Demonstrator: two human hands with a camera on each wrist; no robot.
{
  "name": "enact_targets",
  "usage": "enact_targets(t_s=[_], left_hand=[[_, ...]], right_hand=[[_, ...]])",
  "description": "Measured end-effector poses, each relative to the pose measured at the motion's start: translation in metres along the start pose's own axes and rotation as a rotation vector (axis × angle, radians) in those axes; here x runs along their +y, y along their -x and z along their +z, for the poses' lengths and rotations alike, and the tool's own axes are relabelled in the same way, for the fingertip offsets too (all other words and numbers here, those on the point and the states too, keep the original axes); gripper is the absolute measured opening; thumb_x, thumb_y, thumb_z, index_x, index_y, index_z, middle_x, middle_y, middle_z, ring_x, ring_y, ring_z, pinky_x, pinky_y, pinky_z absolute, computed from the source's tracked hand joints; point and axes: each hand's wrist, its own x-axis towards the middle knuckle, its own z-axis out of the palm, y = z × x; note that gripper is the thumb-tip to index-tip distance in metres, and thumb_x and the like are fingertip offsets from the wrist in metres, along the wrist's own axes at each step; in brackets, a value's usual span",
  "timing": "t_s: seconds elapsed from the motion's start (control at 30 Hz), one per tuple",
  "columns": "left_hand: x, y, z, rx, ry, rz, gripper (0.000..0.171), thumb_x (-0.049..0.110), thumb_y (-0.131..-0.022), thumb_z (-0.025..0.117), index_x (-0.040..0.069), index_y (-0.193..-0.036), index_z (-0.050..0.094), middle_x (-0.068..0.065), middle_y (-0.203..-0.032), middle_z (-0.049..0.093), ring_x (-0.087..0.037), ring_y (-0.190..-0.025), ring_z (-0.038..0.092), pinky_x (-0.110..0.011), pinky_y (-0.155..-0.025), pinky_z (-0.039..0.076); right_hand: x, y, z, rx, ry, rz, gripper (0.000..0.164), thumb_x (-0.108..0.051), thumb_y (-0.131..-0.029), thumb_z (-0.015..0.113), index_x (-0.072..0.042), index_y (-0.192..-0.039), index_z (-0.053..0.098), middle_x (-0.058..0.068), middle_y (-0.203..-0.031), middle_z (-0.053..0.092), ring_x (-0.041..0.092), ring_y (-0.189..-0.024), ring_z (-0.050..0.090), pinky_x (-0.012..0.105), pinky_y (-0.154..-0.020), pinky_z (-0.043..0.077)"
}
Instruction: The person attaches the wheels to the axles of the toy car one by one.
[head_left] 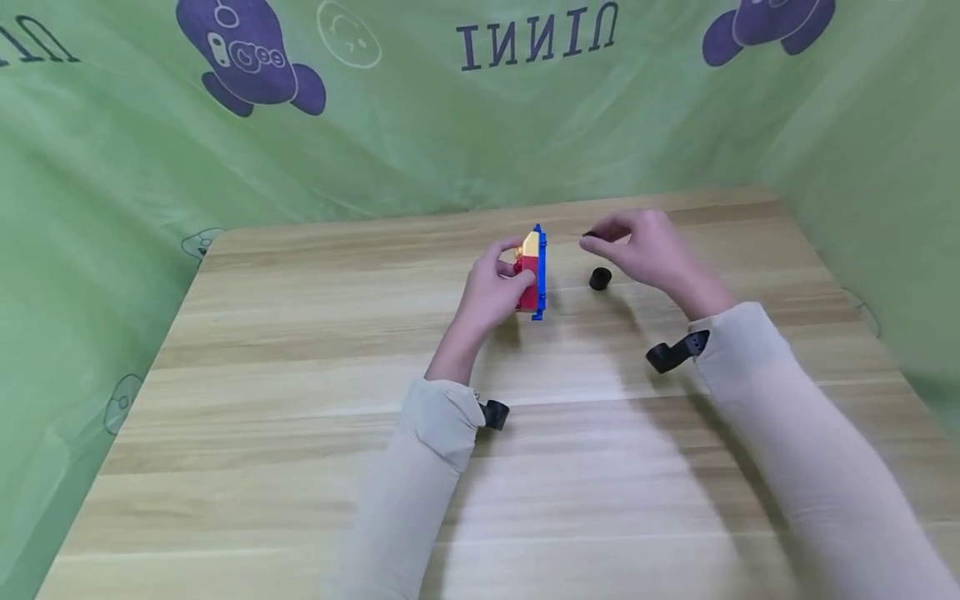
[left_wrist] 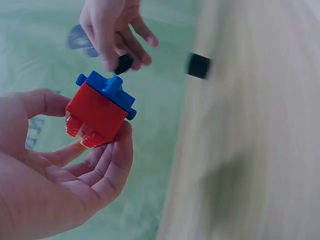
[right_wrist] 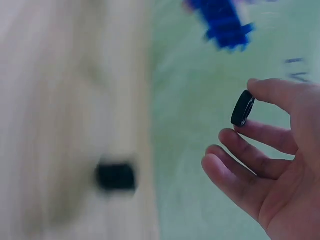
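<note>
My left hand (head_left: 487, 292) grips a toy car body (head_left: 529, 287) built of red and yellow bricks on a blue base, between thumb and fingers. In the left wrist view, short pegs stick out at both sides of the blue base (left_wrist: 111, 89), which faces the other hand. To the right, my right hand (head_left: 637, 250) pinches a small black wheel (right_wrist: 243, 108) between thumb and index finger, its other fingers loosely bent. The wheel is held up a short way from the car body. Below the right hand, a black cylinder (head_left: 600, 278) stands on the table.
The wooden table (head_left: 337, 350) ends close behind the hands, where a green printed cloth (head_left: 450, 142) hangs; more cloth hangs at both sides. A small black camera (head_left: 675, 353) juts from the right cuff and another camera (head_left: 495, 415) from the left one.
</note>
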Motion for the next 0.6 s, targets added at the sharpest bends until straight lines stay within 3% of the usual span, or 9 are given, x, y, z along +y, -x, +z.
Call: enact_targets(t_s=[0.1, 0.23, 0.4, 0.6], left_hand=[[0.003, 0.006, 0.000, 0.019, 0.112, 0.039, 0.051, 0.008, -0.095, 0.063, 0.018, -0.144, 0.050, -0.014, -0.108, 0.063, -0.020, -0.088, 0.062, -0.024, -0.067, 0.054], [0.004, 0.014, -0.002, 0.036, 0.169, 0.088, 0.052, 0.004, -0.093, 0.062, 0.017, -0.142, 0.051, -0.015, -0.104, 0.066, -0.018, -0.081, 0.060, -0.024, -0.066, 0.052], [0.008, 0.021, -0.004, 0.034, 0.182, 0.145, 0.053, 0.002, -0.093, 0.063, 0.018, -0.142, 0.050, -0.015, -0.106, 0.066, -0.020, -0.083, 0.062, -0.027, -0.071, 0.057], [0.013, 0.026, -0.004, 0.019, 0.195, 0.180, 0.054, 0.002, -0.093, 0.063, 0.018, -0.143, 0.050, -0.015, -0.108, 0.067, -0.024, -0.088, 0.065, -0.032, -0.077, 0.060]], right_hand=[[-0.018, 0.008, 0.002, 0.099, -0.177, -0.002, 0.043, -0.044, -0.095, 0.067, -0.008, -0.118, 0.072, 0.013, -0.113, 0.074, 0.019, -0.092, 0.071, 0.032, -0.080, 0.054], [-0.036, 0.016, 0.008, 0.185, -0.362, -0.036, 0.037, -0.036, -0.095, 0.071, -0.006, -0.116, 0.073, 0.006, -0.105, 0.076, 0.006, -0.077, 0.071, 0.021, -0.073, 0.057], [-0.050, 0.021, 0.015, 0.242, -0.466, -0.063, 0.034, -0.031, -0.094, 0.073, -0.003, -0.112, 0.073, -0.004, -0.097, 0.075, 0.004, -0.073, 0.072, 0.021, -0.071, 0.059], [-0.060, 0.023, 0.023, 0.275, -0.566, -0.059, 0.033, -0.029, -0.093, 0.074, 0.000, -0.108, 0.073, -0.003, -0.094, 0.074, 0.009, -0.074, 0.073, 0.023, -0.069, 0.060]])
